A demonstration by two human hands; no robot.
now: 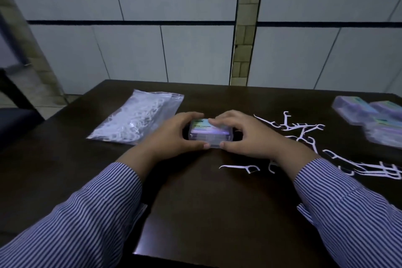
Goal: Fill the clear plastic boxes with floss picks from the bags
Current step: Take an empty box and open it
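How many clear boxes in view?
4: one box held between both hands at table centre, three stacked boxes clustered at the far right edge. Blur there may hide more.

Looks like a plain workroom or small packing spot, prob. not a home. Dark wooden table (217, 213) set against a far wall of big pale panels (174, 50) w/ dark seams and a tan tiled strip (243, 50). Bulk bag of floss picks (139, 117) far left, stacked clear boxes (374, 119) far right.
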